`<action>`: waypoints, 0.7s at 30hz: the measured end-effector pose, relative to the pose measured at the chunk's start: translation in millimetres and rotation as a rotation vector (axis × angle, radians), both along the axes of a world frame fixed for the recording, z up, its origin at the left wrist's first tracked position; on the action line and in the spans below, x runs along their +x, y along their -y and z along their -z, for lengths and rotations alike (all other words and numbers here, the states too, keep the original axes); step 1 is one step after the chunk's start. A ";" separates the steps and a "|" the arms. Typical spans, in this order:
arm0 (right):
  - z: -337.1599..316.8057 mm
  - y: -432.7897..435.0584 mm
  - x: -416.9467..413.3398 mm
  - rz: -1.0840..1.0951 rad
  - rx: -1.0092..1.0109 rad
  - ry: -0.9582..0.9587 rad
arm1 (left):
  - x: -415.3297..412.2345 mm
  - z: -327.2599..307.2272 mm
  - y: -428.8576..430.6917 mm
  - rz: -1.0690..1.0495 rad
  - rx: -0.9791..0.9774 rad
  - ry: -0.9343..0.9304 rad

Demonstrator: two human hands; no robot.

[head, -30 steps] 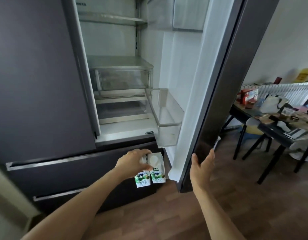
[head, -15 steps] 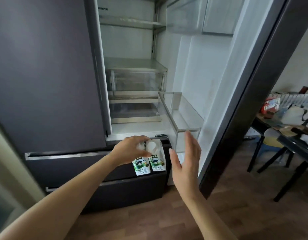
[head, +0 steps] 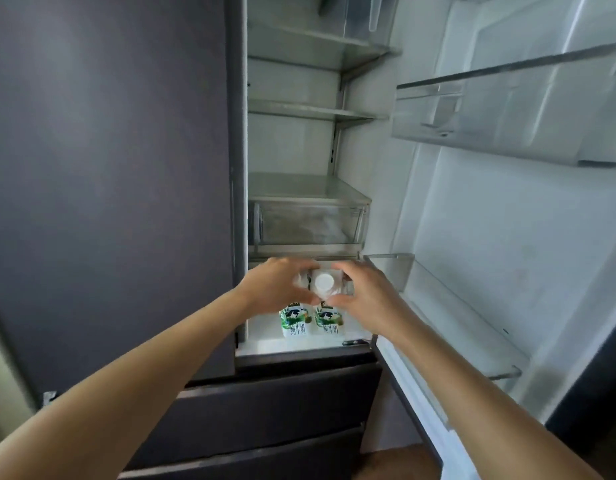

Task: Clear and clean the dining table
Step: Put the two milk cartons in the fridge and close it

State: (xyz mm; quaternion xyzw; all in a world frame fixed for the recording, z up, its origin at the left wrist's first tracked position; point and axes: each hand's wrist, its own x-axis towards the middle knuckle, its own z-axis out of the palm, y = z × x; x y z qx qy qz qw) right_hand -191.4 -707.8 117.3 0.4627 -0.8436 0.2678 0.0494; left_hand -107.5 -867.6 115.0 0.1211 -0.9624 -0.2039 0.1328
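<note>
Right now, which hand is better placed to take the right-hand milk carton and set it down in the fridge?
The right hand: its grip is already on the right carton, while the left hand holds the left carton.

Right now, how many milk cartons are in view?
2. Left carton is under the left hand; right carton, white cap up, is between both hands, right hand alongside. Both are at the fridge's bottom shelf.

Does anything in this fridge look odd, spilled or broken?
Nothing looks spilled or broken. The one striking thing: the fridge's shelves and door bins look bare. The only food visible is two milk cartons, upright side by side, held by the left hand and right hand.
</note>
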 end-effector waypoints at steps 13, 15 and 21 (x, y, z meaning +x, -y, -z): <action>-54.7 101.0 -110.3 0.038 -0.156 0.134 | -90.1 -68.0 87.5 -0.040 0.026 -0.066; -63.6 115.9 -136.3 0.064 -0.225 0.124 | -112.5 -79.1 103.4 -0.079 -0.002 -0.099; -85.6 170.3 -219.7 0.118 -0.413 0.080 | -194.0 -112.0 157.7 -0.237 -0.024 -0.227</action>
